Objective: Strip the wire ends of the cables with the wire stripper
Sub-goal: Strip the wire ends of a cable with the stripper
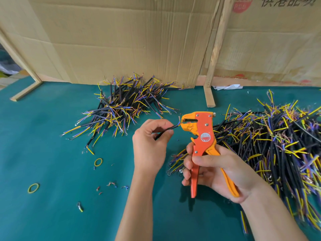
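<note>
Right hand [213,169] clamps the stripper [201,136] handles; at ten o'clock, left hand [151,141] pinches a cable [166,130] into its jaws.

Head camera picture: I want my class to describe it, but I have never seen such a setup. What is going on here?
The camera sits on a person's head, looking down at their own two bare hands; there is no robot. The right hand grips an orange wire stripper. The left hand pinches a black cable and feeds its end into the tool's head. On the green table lie two cable piles, one behind, one at right, plus yellow rubber bands and wire scraps. Cardboard stands behind.
</note>
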